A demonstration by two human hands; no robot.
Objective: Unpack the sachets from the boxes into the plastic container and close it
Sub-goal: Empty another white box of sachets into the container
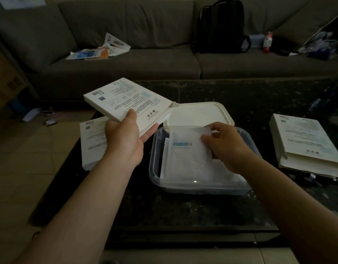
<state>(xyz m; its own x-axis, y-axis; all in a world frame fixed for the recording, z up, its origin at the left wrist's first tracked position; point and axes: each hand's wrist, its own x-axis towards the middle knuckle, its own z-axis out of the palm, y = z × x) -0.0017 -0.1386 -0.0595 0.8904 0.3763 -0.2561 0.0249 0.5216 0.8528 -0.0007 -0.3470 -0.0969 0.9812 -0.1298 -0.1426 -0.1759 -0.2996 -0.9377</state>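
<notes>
My left hand (pixel 126 136) grips a flat white printed box (pixel 124 101), held tilted in the air to the left of the container with its end flap open. A clear plastic container (pixel 155 174) sits on the dark table, with white sachets (pixel 187 159) lying inside. My right hand (pixel 225 147) is over the container and pinches the right edge of the top sachet. The white lid (pixel 196 113) lies just behind the container.
Another white box (pixel 90 140) lies on the table's left edge under my left arm. A stack of boxes (pixel 305 143) sits at the right. Beyond the table, a grey sofa (pixel 126 63) holds papers (pixel 99 50) and a black backpack (pixel 221 25).
</notes>
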